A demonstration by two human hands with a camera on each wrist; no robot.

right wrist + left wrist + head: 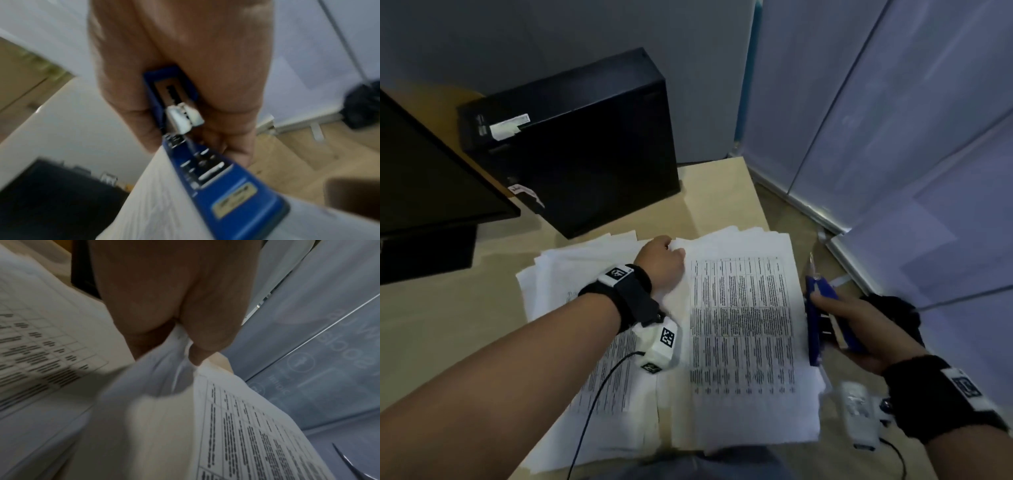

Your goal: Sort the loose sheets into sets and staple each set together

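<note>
Left grip (662, 255) pinches the far corner of the printed sheets (743, 329) on the counter (719, 192); right grip (859, 329) clutches the blue stapler (822, 318) just beside them. Stapling seems under way, loose sheets (558, 274) remaining.

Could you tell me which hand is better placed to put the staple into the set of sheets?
The right hand. It already grips the blue stapler beside the right edge of the printed sheets. The left hand is busy pinching the sheets' far corner, so it probably suits steadying them.
</note>
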